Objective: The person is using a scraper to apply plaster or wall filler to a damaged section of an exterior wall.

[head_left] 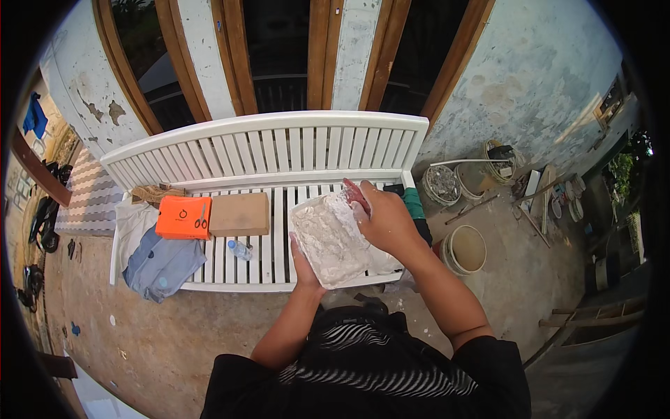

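Two bare hands in my feed. Left hand (307, 268) cups the lower-left edge of a rectangular, cream-white slab of lumpy paste (326, 241), held above the front of the white slatted table (280, 237). Right hand (384, 216) pinches a dull-red flat scraper (354, 193) at its upper-right edge. I judge the slab fairly heavy, soft and slippery on top; best supported from underneath. Unclear: whatever backs the paste. Hidden: left fingertips, part of the scraper.

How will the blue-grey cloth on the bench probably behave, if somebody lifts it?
The blue-grey cloth is probably floppy, since it lies in loose folds. It may slide off the bench if pulled, as part hangs past the front edge.
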Tool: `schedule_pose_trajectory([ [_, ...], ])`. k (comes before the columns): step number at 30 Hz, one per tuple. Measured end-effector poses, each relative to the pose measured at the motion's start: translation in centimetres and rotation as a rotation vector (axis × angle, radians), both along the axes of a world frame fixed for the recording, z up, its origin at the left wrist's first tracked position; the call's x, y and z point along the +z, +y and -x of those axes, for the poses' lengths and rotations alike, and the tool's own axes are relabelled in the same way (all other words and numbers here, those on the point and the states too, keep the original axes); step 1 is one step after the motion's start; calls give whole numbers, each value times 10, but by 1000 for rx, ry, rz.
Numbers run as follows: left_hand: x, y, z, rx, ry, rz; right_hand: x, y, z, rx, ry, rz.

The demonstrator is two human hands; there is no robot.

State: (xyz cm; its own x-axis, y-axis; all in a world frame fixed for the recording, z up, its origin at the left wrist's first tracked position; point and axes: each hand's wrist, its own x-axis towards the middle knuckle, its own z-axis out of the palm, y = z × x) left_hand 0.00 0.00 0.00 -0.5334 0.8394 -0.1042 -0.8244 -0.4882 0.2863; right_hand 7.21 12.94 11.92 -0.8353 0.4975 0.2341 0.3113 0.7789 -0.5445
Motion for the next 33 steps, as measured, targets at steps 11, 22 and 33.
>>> schedule_pose_trajectory([
  [11,-10,7,12,-26,70,95,-24,-22,13,249,-25,-33],
  [22,-8,11,3,-24,41,-38,5,-25,-12,188,-32,19],
  [33,-9,10,-2,76,98,-52,-25,-36,-2,-1,61,134],
])
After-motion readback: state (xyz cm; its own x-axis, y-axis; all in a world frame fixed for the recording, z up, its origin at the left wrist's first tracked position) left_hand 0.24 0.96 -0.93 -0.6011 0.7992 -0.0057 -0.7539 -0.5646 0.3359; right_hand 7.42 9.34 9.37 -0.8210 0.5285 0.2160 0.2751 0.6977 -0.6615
